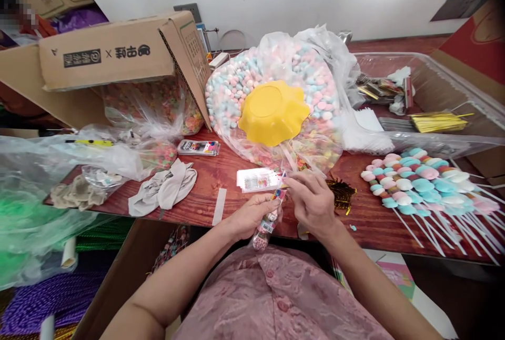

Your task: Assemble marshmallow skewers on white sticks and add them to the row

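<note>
My left hand (252, 215) is closed round a narrow clear bag of small sweets (266, 227), held upright at the near edge of the wooden table (205, 198). My right hand (311, 200) pinches the top of the same bag, fingers pressed together at its neck. Just behind the hands lies a stack of small clear bags (256, 179). Gold twist ties (341, 192) lie in a heap right of my right hand.
A big clear sack of pastel sweets (276, 66) holds a yellow bowl (273, 112). Marshmallow skewers (426, 187) lie in rows at the right. A tilted cardboard box (118, 53), grey gloves (163, 187) and plastic bags (51, 161) fill the left. A clear tub (445, 92) stands behind.
</note>
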{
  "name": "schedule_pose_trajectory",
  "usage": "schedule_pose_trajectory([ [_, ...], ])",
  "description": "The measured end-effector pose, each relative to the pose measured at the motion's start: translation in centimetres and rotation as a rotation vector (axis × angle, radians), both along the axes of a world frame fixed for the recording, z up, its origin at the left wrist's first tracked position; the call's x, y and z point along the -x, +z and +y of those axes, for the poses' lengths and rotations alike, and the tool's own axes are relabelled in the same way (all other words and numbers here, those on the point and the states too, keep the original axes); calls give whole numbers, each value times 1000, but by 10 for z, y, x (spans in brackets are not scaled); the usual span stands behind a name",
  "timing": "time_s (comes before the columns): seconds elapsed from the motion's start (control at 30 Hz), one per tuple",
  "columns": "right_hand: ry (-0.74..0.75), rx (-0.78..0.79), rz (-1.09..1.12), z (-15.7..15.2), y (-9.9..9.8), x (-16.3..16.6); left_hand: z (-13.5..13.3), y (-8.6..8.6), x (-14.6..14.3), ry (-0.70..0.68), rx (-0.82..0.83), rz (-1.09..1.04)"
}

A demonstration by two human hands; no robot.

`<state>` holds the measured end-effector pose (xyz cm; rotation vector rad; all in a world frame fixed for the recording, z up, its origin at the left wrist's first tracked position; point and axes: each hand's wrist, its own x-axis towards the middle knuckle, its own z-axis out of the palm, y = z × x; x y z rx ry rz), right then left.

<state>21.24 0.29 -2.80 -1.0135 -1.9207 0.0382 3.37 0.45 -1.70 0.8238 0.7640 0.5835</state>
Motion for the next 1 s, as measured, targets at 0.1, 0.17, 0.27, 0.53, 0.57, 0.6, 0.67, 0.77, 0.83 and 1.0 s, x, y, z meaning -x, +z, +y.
schedule_pose_trajectory([
  [0.1, 182, -71, -352, -3, 4, -17, 6, 1, 6, -147, 20, 18],
  [0.17, 279, -63, -449, -9, 8, -23, 10, 2, 10, -305, -4, 27],
  [0.27, 342, -38, -477, -18, 13, -22, 15, 6, 15, -585, -117, 91],
  [0.53, 143, 556, -297, -27, -6, -12, -3, 21, 11, -476, -1196, 884],
  [0.57, 127, 593, -269, -28, -7, -11, -6, 20, 9, -437, -1247, 939],
  [0.6, 99, 583, -255, -29, -7, -10, -7, 19, 8, -409, -1252, 953],
  [0.67, 20, 452, -265, -35, -4, -7, -5, 14, 9, -356, -1119, 859],
  [0.77, -41, 152, -343, -45, 0, -1, 1, 9, 15, -356, -633, 582],
  [0.83, -2, 48, -362, -52, -3, 1, 4, 9, 22, -422, -325, 449],
  [1.0, 116, 153, -370, -56, -15, -1, 2, 16, 28, -634, -462, 448],
])
